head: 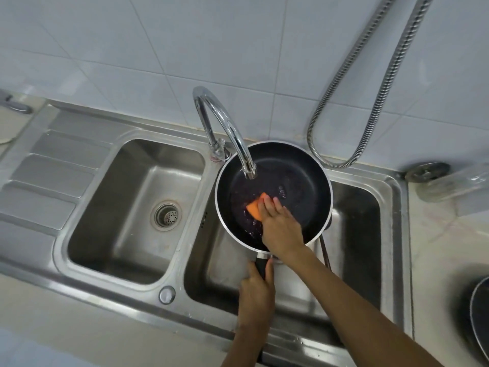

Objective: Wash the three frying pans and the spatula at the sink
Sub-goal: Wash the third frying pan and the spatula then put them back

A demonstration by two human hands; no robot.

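Observation:
A black frying pan [299, 181] with a pale rim is held level over the right sink basin [357, 229], under the spout of the chrome tap [225, 125]. My left hand [256, 290] grips its black handle. My right hand [280, 223] presses an orange sponge [255, 207] onto the wet pan floor. Under the pan a thin dark handle [325, 251] pokes out; what it belongs to is hidden. Another dark pan [480, 316] lies at the right edge on the counter.
The left basin [119, 197] with its drain strainer sits beside a ribbed draining board [53, 165]. A metal shower hose [370, 107] hangs along the tiled wall. A clear container [449, 186] lies on the right counter.

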